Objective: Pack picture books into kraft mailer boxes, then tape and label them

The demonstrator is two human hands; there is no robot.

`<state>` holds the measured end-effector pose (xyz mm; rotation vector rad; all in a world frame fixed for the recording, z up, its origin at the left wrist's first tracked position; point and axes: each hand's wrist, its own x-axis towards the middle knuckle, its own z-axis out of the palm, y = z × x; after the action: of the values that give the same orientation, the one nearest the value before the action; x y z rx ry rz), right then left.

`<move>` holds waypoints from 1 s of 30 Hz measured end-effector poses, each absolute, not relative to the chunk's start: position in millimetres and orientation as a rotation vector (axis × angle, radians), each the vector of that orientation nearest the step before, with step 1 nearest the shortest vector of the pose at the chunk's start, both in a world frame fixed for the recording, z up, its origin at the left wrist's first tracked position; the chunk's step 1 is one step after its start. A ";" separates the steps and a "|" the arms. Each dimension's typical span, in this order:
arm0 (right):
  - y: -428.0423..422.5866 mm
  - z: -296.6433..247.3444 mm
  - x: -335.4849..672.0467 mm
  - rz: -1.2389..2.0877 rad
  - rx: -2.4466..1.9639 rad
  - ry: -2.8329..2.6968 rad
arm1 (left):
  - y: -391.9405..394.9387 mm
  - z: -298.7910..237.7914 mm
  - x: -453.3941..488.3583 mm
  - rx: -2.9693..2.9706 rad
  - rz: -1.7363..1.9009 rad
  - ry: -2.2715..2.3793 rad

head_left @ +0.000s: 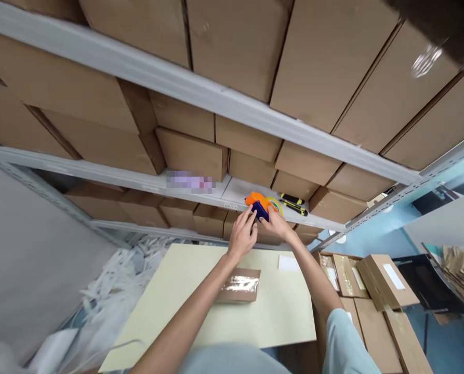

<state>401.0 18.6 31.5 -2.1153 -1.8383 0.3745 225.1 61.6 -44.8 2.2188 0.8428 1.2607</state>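
In my head view both hands reach forward, past the far edge of the desk [165, 296], to the front edge of the metal shelf [235, 189]. The orange and dark-blue tape dispenser [260, 205] is there, between the two hands; I can't tell whether it bears on the shelf or is held just clear of it.

The right hand [275, 223] has its fingers closed around the dispenser's right side, thumb toward me, the far fingers hidden behind the body. The left hand [242, 236] comes in from the other side, fingers loosely bent and a little apart, tips at the dark-blue part; I can't make out whether they grip it or only touch.

Just right of the dispenser I see a yellow tape roll [277, 204], partly covered, and beside it two black-and-yellow utility knives [294, 206] lying on the shelf. Farther left along it sits a purple item [188, 182], too blurred for me to name. Cardboard boxes [255, 135] line the shelf behind.

On the desk, a brown carton [237, 295] sealed with clear tape lies partly behind the left forearm, with a white paper [288, 263] near the right forearm.
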 end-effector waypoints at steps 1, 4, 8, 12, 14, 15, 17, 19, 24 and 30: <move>41.0 41.3 400.8 0.329 -2.104 -1.885 | 73.0 -39.5 232.0 2.215 1.231 0.886; 97.4 60.2 399.5 0.279 -2.187 -1.942 | 96.4 -31.9 245.2 2.208 1.129 0.968; 136.3 61.7 396.3 0.305 -2.285 -1.924 | 96.6 -40.4 239.4 2.223 1.105 0.936; 142.9 51.7 398.2 0.300 -2.314 -1.899 | 87.5 -69.5 208.6 2.154 1.064 0.984; 133.9 41.8 399.7 0.236 -2.287 -1.877 | 84.1 -93.2 187.1 2.094 0.991 1.041; 124.4 33.6 399.5 0.161 -2.236 -1.855 | 81.5 -107.8 174.9 2.056 0.946 1.078; 91.7 8.2 395.2 -0.031 -2.096 -1.762 | 71.7 -141.2 146.9 1.960 0.865 1.170; 39.7 -29.9 382.7 -0.153 -2.008 -1.618 | 54.4 -175.4 114.4 1.835 0.791 1.288; -120.7 -141.7 304.7 0.200 -2.225 -1.288 | -4.4 -223.4 47.8 1.581 0.485 1.494; -176.8 -212.0 233.0 0.594 -2.355 -1.002 | -51.0 -228.4 79.2 1.648 0.285 1.399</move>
<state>233.0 -176.8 -212.0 -2.3546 -1.0020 0.5942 79.2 -51.0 -228.4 1.6477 1.3988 0.2851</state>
